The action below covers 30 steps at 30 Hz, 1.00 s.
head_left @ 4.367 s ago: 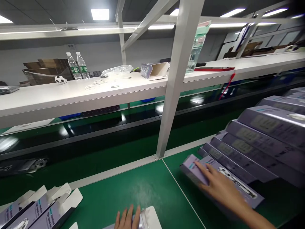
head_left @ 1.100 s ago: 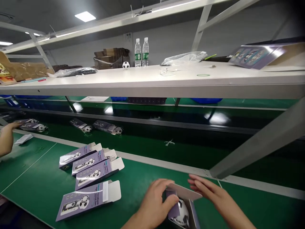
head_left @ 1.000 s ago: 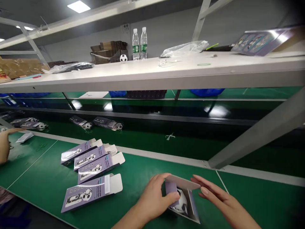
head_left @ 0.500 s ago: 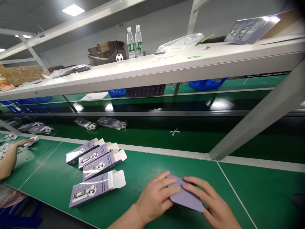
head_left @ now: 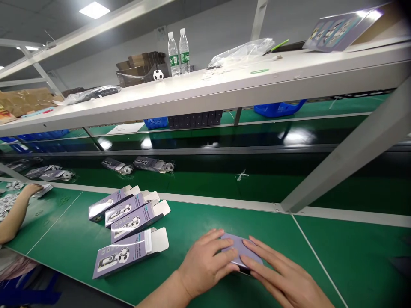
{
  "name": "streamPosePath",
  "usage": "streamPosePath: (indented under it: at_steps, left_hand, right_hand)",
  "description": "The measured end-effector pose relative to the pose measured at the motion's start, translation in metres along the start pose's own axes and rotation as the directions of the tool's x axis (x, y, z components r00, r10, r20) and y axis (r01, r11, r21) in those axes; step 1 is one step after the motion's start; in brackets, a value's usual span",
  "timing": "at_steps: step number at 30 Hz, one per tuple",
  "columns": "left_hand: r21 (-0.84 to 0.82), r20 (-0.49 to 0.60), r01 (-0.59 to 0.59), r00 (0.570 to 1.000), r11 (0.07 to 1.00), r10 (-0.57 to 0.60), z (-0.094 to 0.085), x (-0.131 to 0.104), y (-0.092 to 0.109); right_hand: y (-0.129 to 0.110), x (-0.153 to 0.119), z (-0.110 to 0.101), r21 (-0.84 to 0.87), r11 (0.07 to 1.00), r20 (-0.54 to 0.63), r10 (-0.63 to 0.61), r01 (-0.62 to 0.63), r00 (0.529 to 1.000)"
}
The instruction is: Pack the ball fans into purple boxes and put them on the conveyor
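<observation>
Between my two hands is a purple box [head_left: 238,247], its end face turned up toward me. My left hand [head_left: 212,263] grips it from the left, fingers over the top and thumb along the near side. From the right, my right hand [head_left: 272,267] presses its fingers on the top and edge of the same box. Most of the box is hidden under the hands. To the left lie several purple handheld-fan boxes [head_left: 120,254] with white end flaps open and a football-patterned fan printed on them.
Beyond the table edge a dark green belt carries packed boxes with football-patterned balls [head_left: 154,164]. A white shelf [head_left: 192,92] crosses above, holding water bottles [head_left: 174,55] and a plastic bag [head_left: 240,52]. A slanted post [head_left: 346,149] stands at right. A co-worker's arm [head_left: 19,211] reaches in at left.
The purple flap that stuck out toward my right hand is now folded down flat on the box. My right hand has moved over it. On the belt, the packed boxes shifted slightly right.
</observation>
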<state>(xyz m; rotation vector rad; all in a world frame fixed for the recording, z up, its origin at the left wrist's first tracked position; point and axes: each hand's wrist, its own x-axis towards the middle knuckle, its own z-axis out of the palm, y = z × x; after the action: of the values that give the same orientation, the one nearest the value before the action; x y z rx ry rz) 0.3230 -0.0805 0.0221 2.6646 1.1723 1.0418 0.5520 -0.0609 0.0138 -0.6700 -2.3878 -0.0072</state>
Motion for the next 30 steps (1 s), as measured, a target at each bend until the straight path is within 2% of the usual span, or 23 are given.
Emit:
streamPosePath:
  at_steps: [3,7,13,19,21,23,25,26,27,28,29,30]
  left_hand:
    - [0.011,-0.017,0.025,1.0,1.0,-0.024,0.0,0.003,0.005]
    - [0.034,-0.013,0.036,0.999,0.999,-0.035,-0.002,0.003,0.013]
    - [0.132,0.076,0.009,0.997,0.991,-0.019,-0.005,-0.012,0.021]
    - [0.208,0.099,-0.08,0.993,0.975,0.06,0.01,-0.031,0.018]
    - [0.18,0.114,-0.084,0.991,0.98,0.064,0.011,-0.032,0.016]
    - [0.088,0.129,-0.021,0.992,0.996,0.01,0.011,-0.031,0.012]
    - [-0.035,0.136,0.141,0.981,0.989,-0.135,0.013,-0.027,0.006]
    - [-0.09,0.137,0.261,0.959,0.961,-0.248,0.016,-0.023,0.001]
    - [-0.135,0.136,0.4,0.914,0.906,-0.383,0.02,-0.017,-0.003]
    - [-0.175,0.137,0.544,0.839,0.82,-0.527,0.025,-0.011,-0.007]
    - [-0.216,0.149,0.676,0.736,0.705,-0.66,0.03,-0.003,-0.009]
    - [-0.262,0.176,0.778,0.62,0.571,-0.765,0.035,0.005,-0.011]
  right_hand:
    - [0.0,0.005,-0.004,0.025,0.999,0.001,0.028,-0.028,1.0]
    - [0.001,0.003,-0.007,0.087,0.995,0.073,0.034,-0.04,0.997]
    - [-0.002,-0.012,-0.007,0.017,0.997,0.171,-0.077,0.075,0.982]
    - [-0.006,-0.028,0.009,0.079,0.995,0.028,-0.055,0.052,0.998]
    - [-0.005,-0.027,0.011,0.093,0.995,-0.012,-0.033,0.034,0.999]
    - [-0.009,-0.024,0.014,0.107,0.994,-0.009,0.033,-0.031,0.999]
    - [-0.02,-0.022,0.025,0.109,0.977,0.001,0.182,-0.181,0.983]
    - [-0.027,-0.022,0.034,0.097,0.951,0.004,0.294,-0.293,0.956]
    - [-0.033,-0.021,0.046,0.083,0.901,-0.023,0.43,-0.427,0.903]
    - [-0.039,-0.02,0.058,0.065,0.81,-0.018,0.585,-0.583,0.811]
    - [-0.043,-0.019,0.07,0.03,0.724,0.007,0.69,-0.69,0.724]
    - [-0.045,-0.019,0.078,-0.014,0.683,0.045,0.73,-0.73,0.682]
